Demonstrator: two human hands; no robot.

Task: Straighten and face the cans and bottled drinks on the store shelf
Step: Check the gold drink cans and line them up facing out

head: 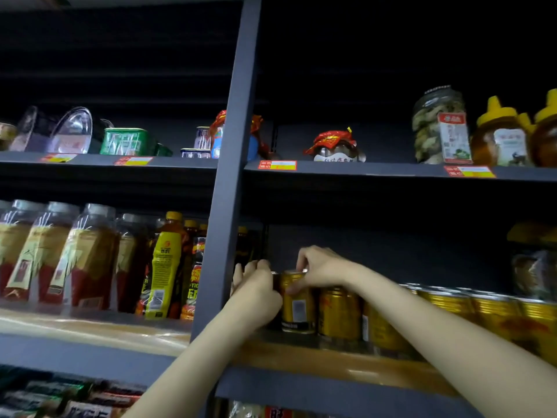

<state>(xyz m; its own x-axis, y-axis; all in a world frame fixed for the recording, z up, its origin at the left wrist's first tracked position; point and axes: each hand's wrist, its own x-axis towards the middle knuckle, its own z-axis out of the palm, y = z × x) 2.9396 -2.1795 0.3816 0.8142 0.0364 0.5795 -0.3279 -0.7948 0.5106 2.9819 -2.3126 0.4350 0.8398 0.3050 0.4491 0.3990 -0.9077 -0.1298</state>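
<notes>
Both hands on leftmost gold can (297, 300), front of mid shelf (331, 357) by upright post (224, 206). R hand (319, 268) pinches can's top rim; L hand (256, 288) cups its left side. Risk: over-twist knocks neighbour gold cans (339, 313) or tips it off edge.

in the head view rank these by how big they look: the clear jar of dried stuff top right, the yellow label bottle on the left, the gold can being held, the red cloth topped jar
1. Yellow label bottle, tallest as seen.
2. Clear jar, a little shorter but wider; close to the bottle, so that order is unsure.
3. Gold can, gripped by the right hand.
4. Red cloth topped jar, smallest, though it sits farther back.
</notes>
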